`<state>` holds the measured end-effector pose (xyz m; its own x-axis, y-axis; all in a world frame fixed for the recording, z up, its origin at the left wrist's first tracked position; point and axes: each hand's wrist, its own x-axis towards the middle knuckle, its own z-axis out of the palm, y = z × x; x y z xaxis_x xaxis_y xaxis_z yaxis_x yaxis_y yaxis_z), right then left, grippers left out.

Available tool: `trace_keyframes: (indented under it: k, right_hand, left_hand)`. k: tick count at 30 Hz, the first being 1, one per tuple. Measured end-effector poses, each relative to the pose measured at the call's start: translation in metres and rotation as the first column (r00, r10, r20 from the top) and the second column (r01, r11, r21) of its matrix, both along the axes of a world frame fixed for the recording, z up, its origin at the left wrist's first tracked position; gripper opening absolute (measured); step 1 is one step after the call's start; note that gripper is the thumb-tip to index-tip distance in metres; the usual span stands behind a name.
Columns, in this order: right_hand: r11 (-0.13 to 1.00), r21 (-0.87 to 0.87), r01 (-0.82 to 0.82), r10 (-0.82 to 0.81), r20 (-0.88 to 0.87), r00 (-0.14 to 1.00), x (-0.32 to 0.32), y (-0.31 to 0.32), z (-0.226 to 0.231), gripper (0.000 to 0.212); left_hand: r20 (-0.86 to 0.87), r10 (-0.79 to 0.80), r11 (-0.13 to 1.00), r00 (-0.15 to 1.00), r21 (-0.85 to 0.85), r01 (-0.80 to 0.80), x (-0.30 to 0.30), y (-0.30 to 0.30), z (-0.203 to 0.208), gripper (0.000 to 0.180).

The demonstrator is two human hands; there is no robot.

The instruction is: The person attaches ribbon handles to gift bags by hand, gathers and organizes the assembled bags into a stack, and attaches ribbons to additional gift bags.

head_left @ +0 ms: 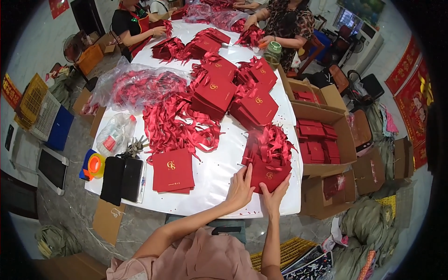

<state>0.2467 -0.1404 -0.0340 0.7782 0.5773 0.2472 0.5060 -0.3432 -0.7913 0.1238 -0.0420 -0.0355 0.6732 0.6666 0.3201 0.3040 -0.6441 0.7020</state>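
At the table's near right corner, a stack of red paper bags (pixel 271 171) with red ribbon handles (pixel 270 142) lies between my two hands. My left hand (pixel 240 188) grips its near left edge, fingers pointing away from me. On the near right side my right hand (pixel 274 195) holds the same stack, thumb on the near edge and fingers along the side. To the left, a flat pile of red bags (pixel 172 171) sits in front of a heap of loose red ribbons (pixel 179 126). Further off, more bag stacks (pixel 213 95) stand with ribbons bunched on top.
Open cartons (pixel 322 161) of red bags line the table's right side. On the left are a plastic bag of ribbons (pixel 144 88), a bottle in clear plastic (pixel 114 135), orange tape (pixel 96 165) and a black wallet-like case (pixel 132 179). Other people work at the far end, near a jar (pixel 272 52).
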Motion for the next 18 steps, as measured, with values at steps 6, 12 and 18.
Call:
trace_keyframes:
  k: [6, 12, 18]
  right_hand:
    - [1.0, -0.003, 0.0, 0.0, 0.045, 0.999, 0.014, 0.011, -0.001, 0.114]
    - [0.982, 0.18, 0.053, -0.018, -0.191, 0.981, 0.038, 0.009, -0.01, 0.105]
    - [0.977, 0.207, -0.058, 0.13, -0.35, 0.928, 0.071, 0.017, 0.001, 0.094]
  left_hand:
    - [-0.007, 0.01, 0.999, 1.0, -0.05, -0.01, 0.011, 0.015, -0.002, 0.095]
    - [0.068, 0.079, 0.972, 0.995, -0.227, -0.062, 0.02, 0.037, -0.008, 0.123]
    - [-0.128, 0.04, 0.877, 0.991, -0.471, -0.096, 0.045, 0.068, 0.02, 0.136]
